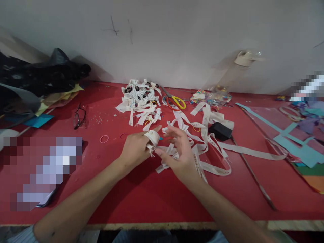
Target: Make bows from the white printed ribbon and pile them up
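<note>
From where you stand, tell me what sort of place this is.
Probably a small craft workspace: a red tabletop holds loose printed ribbon, scissors with red and yellow handles, and a pile of tied white pieces.

On the worktop (152,202), tied ribbons (138,98) lie upper centre, scissors (174,99) just right of them, glasses (79,116) left, loose ribbons (205,121) centre-right.

White printed ribbon (205,118), red tabletop (152,202)

Likely craft workshop — red worktable (157,204); scissors (174,98); loose ribbons (205,126); piled bows (141,98)
</note>
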The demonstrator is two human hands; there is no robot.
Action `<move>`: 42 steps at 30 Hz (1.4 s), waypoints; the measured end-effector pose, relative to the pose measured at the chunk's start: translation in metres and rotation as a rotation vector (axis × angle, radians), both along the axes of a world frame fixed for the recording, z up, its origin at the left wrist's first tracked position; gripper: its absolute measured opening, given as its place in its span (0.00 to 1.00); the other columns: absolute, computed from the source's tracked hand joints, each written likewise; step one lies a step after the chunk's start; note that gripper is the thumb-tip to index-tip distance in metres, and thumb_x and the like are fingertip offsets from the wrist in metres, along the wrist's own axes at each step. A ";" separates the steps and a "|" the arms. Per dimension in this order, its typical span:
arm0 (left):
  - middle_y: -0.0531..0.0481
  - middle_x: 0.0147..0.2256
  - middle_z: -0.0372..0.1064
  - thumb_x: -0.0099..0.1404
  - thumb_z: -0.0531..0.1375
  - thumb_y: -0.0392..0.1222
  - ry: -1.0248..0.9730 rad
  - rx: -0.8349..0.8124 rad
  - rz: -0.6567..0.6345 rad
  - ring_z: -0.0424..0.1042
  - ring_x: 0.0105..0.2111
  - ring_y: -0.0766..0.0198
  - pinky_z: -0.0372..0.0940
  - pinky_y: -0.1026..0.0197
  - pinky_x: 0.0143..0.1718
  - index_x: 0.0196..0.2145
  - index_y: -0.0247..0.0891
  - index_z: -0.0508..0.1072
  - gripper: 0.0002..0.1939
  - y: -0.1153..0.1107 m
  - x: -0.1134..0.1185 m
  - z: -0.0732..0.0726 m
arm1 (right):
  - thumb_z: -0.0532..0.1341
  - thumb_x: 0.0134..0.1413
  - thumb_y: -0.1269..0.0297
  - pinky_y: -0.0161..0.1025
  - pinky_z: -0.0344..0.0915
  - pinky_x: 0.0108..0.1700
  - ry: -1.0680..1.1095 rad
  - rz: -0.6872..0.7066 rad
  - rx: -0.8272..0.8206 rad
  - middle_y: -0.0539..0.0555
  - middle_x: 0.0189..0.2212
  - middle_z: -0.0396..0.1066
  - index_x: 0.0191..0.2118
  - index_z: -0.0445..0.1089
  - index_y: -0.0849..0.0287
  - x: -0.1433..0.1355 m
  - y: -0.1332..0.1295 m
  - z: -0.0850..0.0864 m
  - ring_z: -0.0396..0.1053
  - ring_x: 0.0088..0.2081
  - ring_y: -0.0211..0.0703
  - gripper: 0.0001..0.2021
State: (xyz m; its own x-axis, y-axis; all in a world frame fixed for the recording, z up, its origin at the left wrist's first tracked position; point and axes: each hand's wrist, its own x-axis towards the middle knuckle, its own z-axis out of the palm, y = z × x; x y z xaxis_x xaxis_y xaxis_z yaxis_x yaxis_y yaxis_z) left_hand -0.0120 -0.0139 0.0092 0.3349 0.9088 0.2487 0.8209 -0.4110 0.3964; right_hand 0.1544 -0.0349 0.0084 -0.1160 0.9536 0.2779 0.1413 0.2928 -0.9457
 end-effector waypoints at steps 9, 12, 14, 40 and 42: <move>0.47 0.33 0.76 0.57 0.55 0.36 0.098 0.017 -0.067 0.72 0.31 0.59 0.58 0.63 0.28 0.39 0.39 0.76 0.14 -0.004 0.003 0.003 | 0.60 0.58 0.68 0.42 0.65 0.43 -0.330 0.088 0.335 0.52 0.35 0.68 0.33 0.69 0.54 -0.001 0.001 -0.002 0.68 0.40 0.43 0.03; 0.47 0.28 0.74 0.58 0.55 0.37 0.150 0.035 -0.060 0.71 0.28 0.60 0.55 0.62 0.26 0.30 0.37 0.76 0.09 -0.002 0.003 0.002 | 0.57 0.61 0.68 0.42 0.65 0.45 -0.222 0.115 0.252 0.52 0.35 0.70 0.34 0.67 0.54 0.000 -0.001 0.002 0.68 0.42 0.43 0.04; 0.47 0.26 0.73 0.58 0.54 0.37 0.177 0.063 -0.083 0.70 0.26 0.61 0.53 0.63 0.25 0.28 0.37 0.75 0.09 0.001 0.002 0.002 | 0.56 0.63 0.66 0.40 0.66 0.43 -0.093 0.135 0.144 0.52 0.37 0.71 0.36 0.66 0.55 0.001 -0.004 0.005 0.69 0.40 0.41 0.04; 0.52 0.26 0.70 0.64 0.52 0.31 0.104 -0.011 -0.190 0.66 0.23 0.68 0.53 0.66 0.24 0.26 0.36 0.72 0.12 0.002 0.002 -0.004 | 0.62 0.55 0.68 0.35 0.70 0.37 -0.026 0.051 -0.118 0.51 0.34 0.72 0.36 0.69 0.56 0.004 0.004 -0.002 0.72 0.34 0.38 0.03; 0.52 0.26 0.71 0.64 0.52 0.31 0.121 -0.012 -0.176 0.66 0.23 0.68 0.52 0.66 0.24 0.27 0.37 0.73 0.12 0.003 0.000 -0.005 | 0.62 0.55 0.69 0.37 0.69 0.40 -0.142 0.037 -0.036 0.52 0.36 0.72 0.37 0.70 0.55 0.006 0.005 -0.002 0.71 0.37 0.40 0.04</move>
State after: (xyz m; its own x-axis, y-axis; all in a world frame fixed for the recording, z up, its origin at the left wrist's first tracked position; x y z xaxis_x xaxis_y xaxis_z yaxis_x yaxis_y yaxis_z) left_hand -0.0117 -0.0112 0.0044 0.5152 0.8365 0.1866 0.7790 -0.5478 0.3051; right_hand 0.1600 -0.0295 0.0060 -0.1873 0.9570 0.2216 0.2641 0.2664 -0.9270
